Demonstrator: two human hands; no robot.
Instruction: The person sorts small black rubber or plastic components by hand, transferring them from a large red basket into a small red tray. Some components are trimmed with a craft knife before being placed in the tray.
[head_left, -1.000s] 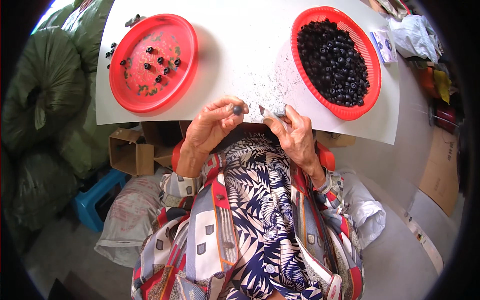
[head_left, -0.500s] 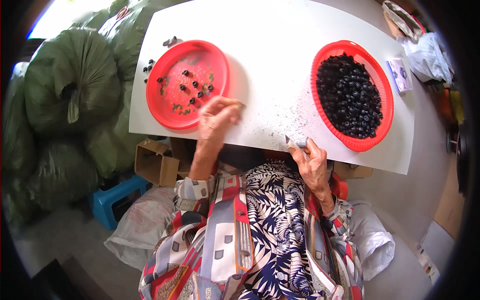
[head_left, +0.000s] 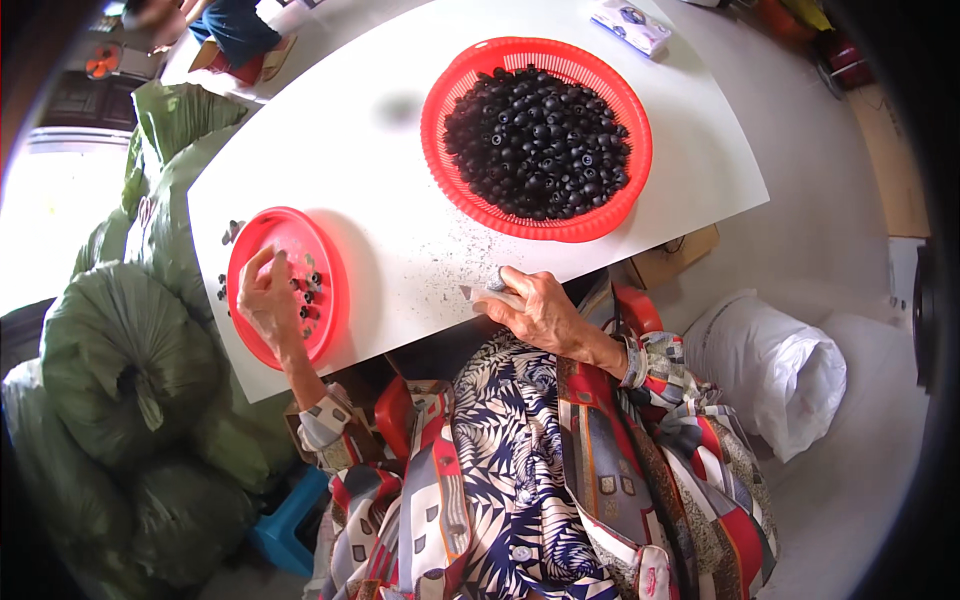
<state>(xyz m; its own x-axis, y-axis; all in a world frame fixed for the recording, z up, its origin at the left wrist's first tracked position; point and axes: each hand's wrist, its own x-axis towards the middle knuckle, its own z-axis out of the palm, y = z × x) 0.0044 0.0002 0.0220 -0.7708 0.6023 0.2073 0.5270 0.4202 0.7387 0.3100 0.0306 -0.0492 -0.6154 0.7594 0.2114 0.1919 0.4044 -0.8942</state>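
Note:
My left hand (head_left: 268, 305) is over the smaller red plastic basin (head_left: 333, 270), its fingers curled and drawn together near the tips. Whatever they hold is too small to make out. Several small round black parts (head_left: 305, 312) lie in that basin, beside the hand. At the table's near edge my right hand (head_left: 545, 315) is closed around a small pointed blade with a pale wrapped body (head_left: 487, 297), its tip toward the left. Something grey covers a fingertip of this hand. A larger red plastic basket (head_left: 640, 150), farther back, is heaped with black round parts (head_left: 540, 140).
Dark crumbs (head_left: 440, 265) are scattered over the white table (head_left: 385, 200). A tissue pack (head_left: 632, 27) lies at the far edge. Full green sacks (head_left: 130, 360) crowd the left, by a blue stool (head_left: 290, 525). A white sack (head_left: 770, 370) stands right; another person (head_left: 235, 35) is far left.
My left hand has moved from beside the smaller basin to over its inside. The view has swung to the right, so the basket now appears nearer the middle. My right hand keeps the blade.

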